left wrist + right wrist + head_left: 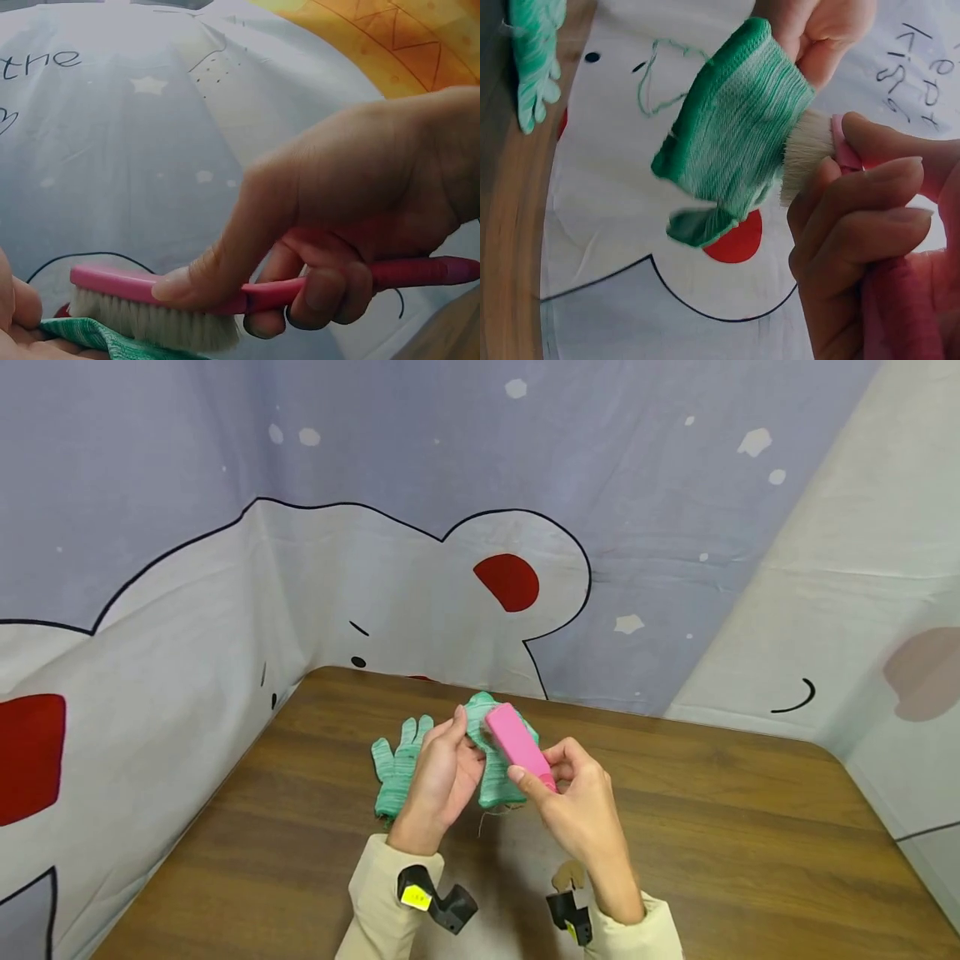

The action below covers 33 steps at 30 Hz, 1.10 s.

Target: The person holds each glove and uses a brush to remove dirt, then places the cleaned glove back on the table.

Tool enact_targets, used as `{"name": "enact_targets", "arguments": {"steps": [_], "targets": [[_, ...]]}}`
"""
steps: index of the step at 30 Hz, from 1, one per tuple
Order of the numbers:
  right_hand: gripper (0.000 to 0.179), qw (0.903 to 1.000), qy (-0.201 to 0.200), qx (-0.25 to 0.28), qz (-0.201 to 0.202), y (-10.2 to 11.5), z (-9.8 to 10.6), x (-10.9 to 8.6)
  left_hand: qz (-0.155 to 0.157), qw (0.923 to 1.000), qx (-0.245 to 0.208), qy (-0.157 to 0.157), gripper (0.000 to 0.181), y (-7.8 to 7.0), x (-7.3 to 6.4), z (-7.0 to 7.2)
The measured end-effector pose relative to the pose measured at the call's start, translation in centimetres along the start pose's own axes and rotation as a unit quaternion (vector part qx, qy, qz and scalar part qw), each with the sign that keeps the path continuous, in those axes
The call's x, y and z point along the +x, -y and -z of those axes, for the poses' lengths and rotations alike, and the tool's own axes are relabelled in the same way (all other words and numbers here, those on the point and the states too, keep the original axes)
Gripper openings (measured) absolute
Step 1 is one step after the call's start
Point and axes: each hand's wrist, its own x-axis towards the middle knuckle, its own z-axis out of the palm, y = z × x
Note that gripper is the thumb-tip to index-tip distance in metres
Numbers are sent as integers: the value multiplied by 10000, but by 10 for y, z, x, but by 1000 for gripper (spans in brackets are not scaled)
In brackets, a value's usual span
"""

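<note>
My left hand [444,770] holds up a green-and-white knitted glove [497,777] above the table, thumb along its edge. In my right hand [583,802] is a pink brush [517,739], gripped around its handle with the thumb on the back of the head. Its pale bristles [806,154] touch the glove's fabric in the right wrist view. From the left wrist camera, the bristles point down onto the glove [97,334] lying over the left fingers. A second matching glove [399,770] lies flat on the table, just left of my left hand.
The brown wooden table [712,827] extends on both sides of the hands. Behind and beside it hangs a printed cloth [405,577] with cartoon shapes. A loose thread [482,827] dangles from the held glove's cuff.
</note>
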Motion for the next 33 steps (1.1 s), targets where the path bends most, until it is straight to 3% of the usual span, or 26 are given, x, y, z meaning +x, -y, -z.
{"name": "enact_targets", "arguments": {"steps": [16,23,33], "targets": [[30,9953,-756,-609,52,-7,1,5,-249,9997,-61,43,49,-1,2,1],[30,9972,-693,-226,-180,-8,4,6,-237,9994,-203,-122,49,-3,2,2],[34,9940,-208,985,-432,-4,10,5,-134,9990,-369,-207,48,-4,2,3]]}}
